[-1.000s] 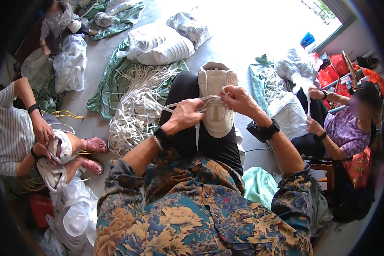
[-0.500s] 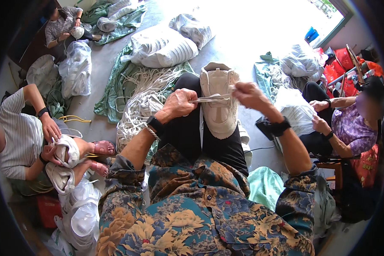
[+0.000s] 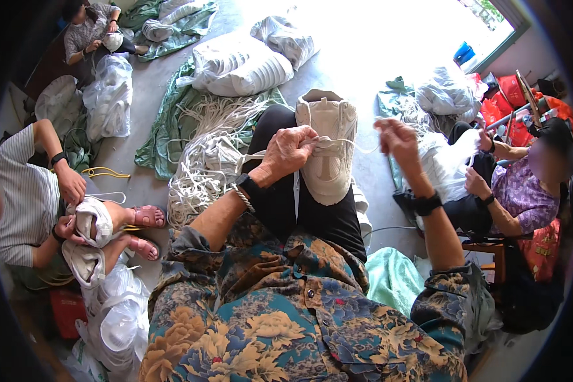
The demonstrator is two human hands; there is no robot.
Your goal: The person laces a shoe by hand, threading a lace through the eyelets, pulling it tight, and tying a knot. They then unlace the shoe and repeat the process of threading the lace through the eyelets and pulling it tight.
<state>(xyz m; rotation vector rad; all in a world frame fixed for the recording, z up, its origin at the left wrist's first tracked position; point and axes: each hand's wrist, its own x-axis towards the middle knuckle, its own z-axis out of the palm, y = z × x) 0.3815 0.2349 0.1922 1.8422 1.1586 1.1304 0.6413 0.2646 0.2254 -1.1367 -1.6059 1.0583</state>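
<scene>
Item: one low-top sneaker point(image 3: 326, 172), off-white. Location: on the person's lap, over the black trousers point(image 3: 267, 194). Orientation: toe toward the wearer's body, collar opening away; long axis runs almost straight out from the body, sole side down.

Fitting: white shoelace point(image 3: 325, 141), crossing the upper at mid-length, one strand trailing left toward the lace pile, another curving out to the right.

Left hand point(image 3: 285, 153): at the sneaker's left edge, its fingers reaching over the lacing area, fingertips pressed together on the shoelace. Right hand point(image 3: 398, 137): raised, well apart from the sneaker on its right side; fingers curled and blurred, the thin strand running up to them; whether they pinch it cannot be told. The sneaker thus lies beneath the left fingertips and between the two hands.

Surroundings: loose heap of white laces point(image 3: 191, 172) on a green woven sheet point(image 3: 156, 148), left; clear bag of pale stacked pieces point(image 3: 242, 67), beyond; light green cloth point(image 3: 393, 277), right of the lap; co-worker in a striped top point(image 3: 19, 197), far left, with pale shoes on the knees.
</scene>
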